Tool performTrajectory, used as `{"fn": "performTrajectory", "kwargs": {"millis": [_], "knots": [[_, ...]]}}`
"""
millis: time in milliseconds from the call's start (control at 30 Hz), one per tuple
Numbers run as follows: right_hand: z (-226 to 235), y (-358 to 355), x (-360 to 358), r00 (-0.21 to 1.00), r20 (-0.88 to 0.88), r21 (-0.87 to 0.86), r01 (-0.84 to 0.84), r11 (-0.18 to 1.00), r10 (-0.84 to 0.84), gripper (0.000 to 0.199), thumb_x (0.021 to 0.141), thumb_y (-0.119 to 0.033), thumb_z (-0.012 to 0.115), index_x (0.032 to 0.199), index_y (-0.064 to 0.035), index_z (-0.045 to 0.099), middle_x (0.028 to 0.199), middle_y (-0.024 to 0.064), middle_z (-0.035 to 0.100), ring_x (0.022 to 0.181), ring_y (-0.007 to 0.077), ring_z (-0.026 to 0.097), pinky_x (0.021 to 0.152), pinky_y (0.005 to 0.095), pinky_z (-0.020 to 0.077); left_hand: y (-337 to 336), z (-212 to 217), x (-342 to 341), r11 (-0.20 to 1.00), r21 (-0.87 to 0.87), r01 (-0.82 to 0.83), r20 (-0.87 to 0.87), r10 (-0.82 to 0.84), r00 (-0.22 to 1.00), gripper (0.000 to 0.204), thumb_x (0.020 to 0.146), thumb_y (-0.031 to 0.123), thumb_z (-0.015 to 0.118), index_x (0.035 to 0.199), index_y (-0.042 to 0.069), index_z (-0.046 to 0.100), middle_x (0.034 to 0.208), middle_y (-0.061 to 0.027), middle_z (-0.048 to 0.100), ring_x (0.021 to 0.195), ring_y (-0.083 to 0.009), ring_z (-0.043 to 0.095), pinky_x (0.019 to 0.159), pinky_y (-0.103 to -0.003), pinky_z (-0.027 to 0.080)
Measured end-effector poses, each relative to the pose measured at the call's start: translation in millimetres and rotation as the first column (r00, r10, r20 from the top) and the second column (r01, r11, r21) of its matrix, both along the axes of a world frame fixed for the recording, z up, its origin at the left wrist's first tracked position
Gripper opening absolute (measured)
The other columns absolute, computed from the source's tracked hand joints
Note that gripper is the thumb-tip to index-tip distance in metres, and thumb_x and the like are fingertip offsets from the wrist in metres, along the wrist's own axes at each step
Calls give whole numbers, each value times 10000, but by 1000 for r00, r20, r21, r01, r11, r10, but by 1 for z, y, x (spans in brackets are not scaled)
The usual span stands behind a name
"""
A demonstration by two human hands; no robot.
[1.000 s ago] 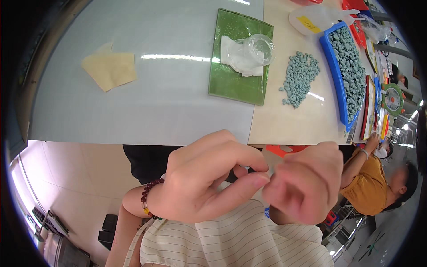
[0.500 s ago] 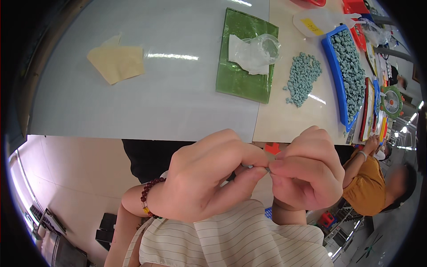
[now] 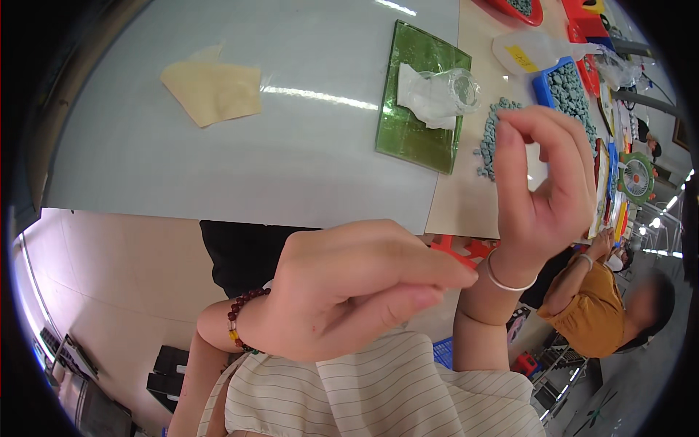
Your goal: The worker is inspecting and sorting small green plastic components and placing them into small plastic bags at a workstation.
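Note:
My left hand [image 3: 357,291] is low in front of the table edge, its thumb and fingers closed together; anything between them is hidden. Up over the table's right part, my right hand [image 3: 546,189] has its thumb and index tips together, and I cannot make out anything between them. Beneath and beside it lies a loose pile of small blue-green stones [image 3: 486,149]. A blue tray [image 3: 542,91] full of such stones is just beyond, partly covered by the right hand. Left of the pile, a green glass-like slab [image 3: 419,146] bears a white tissue [image 3: 419,102] and a clear plastic cup [image 3: 464,91].
A yellowish paper piece [image 3: 211,91] lies on the grey tabletop [image 3: 291,167]. At the far right are a translucent squeeze bottle [image 3: 520,54] and a red bowl [image 3: 528,14] with stones. A person in a mustard top [image 3: 590,309] sits at the right, near a green fan [image 3: 637,178].
My right hand has left my left hand and moved up and right, over the stone pile. The left hand stays low. The small stone seen between the fingers no longer shows.

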State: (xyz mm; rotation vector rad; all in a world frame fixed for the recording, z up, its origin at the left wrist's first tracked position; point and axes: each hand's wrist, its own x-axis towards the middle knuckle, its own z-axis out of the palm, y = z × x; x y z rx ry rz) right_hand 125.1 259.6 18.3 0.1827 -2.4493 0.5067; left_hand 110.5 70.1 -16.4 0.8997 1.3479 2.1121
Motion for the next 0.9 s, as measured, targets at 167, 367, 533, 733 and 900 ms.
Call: {"fn": "performTrajectory", "kwargs": {"millis": [167,367,533,733,900], "knots": [[-1,2,-8,999,30,66,-31,997,29,93,696,71,636,780,53,601,765,96,596,646,128,536,588,217,434,-7,3,-1,998,-3,64,125,-63,990,160,718,-63,632,877,-45,641,774,-128,624,589,-128,565,528,-216,449],[-4,4,-8,999,37,86,-20,996,17,94,690,70,644,773,53,603,758,95,595,634,125,539,581,217,438,-4,-4,-1,994,84,65,228,-83,970,145,720,-62,641,859,-24,626,773,-129,610,581,-117,548,520,-212,437],[-1,-7,5,996,62,-302,-38,953,59,82,753,2,592,808,58,567,791,119,564,685,148,495,620,227,394,0,-6,-3,991,89,-96,157,82,984,55,786,13,590,837,-2,603,762,-105,577,612,-105,500,542,-205,400],[-12,-33,29,978,101,-741,-50,670,185,233,785,-209,589,730,-3,496,723,95,505,645,157,436,598,257,355,-2,-11,-2,989,70,-133,-131,141,981,105,804,105,608,820,18,552,753,-106,560,611,-106,506,535,-199,397],[-14,-29,43,936,59,-870,-123,478,348,126,657,29,600,781,16,587,783,99,575,696,164,526,619,245,411,0,-11,8,984,125,-125,119,110,987,257,797,126,647,915,12,449,756,-140,582,558,-152,576,486,-211,446]]}}
